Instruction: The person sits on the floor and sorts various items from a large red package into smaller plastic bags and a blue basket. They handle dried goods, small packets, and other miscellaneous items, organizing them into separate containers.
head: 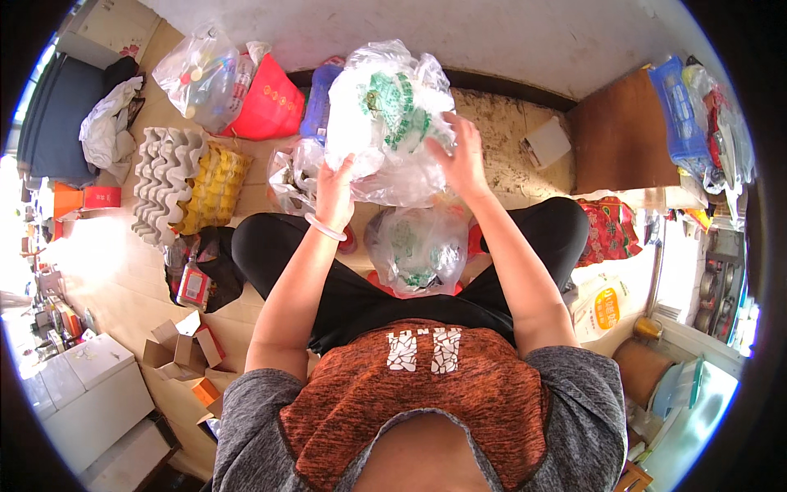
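A large bundle of clear plastic bags (393, 117) with green printing is held up in front of me. My left hand (335, 187), with a pale bangle on its wrist, grips the bundle's lower left side. At the right side, my right hand (464, 157) has its fingers spread against or just over the plastic; firm contact is hard to make out. Between my knees sits another clear plastic bag (417, 249) with green-printed plastic inside. A further clear bag (298, 175) with dark contents lies at the bundle's lower left.
To the left stand grey egg trays (163, 184), yellow egg trays (218, 184), a red bag (267, 101) and a clear bag of bottles (206, 80). An opened cardboard box (181, 350) lies lower left. On the right are a brown wooden panel (627, 135) and a white container (547, 142).
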The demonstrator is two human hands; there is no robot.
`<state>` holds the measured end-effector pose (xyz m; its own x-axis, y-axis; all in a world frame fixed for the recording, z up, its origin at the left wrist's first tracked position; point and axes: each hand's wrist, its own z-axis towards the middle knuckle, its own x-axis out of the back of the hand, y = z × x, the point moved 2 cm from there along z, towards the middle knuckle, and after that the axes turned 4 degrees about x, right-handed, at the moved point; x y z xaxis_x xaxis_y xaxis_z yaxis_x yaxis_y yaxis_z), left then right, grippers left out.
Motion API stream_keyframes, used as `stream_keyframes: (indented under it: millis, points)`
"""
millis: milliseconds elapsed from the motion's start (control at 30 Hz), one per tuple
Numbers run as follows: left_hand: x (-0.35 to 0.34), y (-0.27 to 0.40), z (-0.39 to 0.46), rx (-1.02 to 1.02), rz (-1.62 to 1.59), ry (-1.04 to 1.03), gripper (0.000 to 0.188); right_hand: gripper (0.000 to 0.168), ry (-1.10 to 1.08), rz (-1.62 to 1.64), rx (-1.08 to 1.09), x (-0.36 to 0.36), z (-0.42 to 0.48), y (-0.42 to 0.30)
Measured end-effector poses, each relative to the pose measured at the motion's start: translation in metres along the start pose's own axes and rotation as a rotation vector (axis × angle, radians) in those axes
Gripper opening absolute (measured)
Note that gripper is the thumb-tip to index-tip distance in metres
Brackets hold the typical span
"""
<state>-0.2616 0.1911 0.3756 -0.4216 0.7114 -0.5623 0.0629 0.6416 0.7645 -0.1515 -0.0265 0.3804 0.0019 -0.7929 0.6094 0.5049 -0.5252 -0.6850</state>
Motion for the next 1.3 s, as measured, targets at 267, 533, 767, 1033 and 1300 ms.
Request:
stream_keyframes:
  millis: [267, 533, 767, 1033, 1300]
  points:
    - [-0.014, -0.003, -0.021, -0.021, 0.120, -0.046, 0.030, 0.030, -0.198, -0.046, 0.015, -0.017, 0.003, -0.019]
    - [-0.017, -0.020, -0.011, -0.042, 0.229, 0.027, 0.028, 0.049, -0.367, 0.379, -0.580, -0.007, -0.001, -0.018]
    - [0.018, 0.001, 0.016, -0.164, 0.199, 0.221, 0.029, 0.043, 0.074, 0.915, -0.930, 0.023, 0.023, 0.077]
    - [0.044, 0.029, 0.030, -0.125, 0.045, 0.261, 0.027, 0.021, 0.296, 1.352, -0.922, 0.048, 0.016, 0.158]
    - [0.069, 0.012, 0.052, 0.031, -0.155, 0.172, 0.028, 0.034, 0.204, 1.467, -0.750, 0.064, -0.007, 0.145]
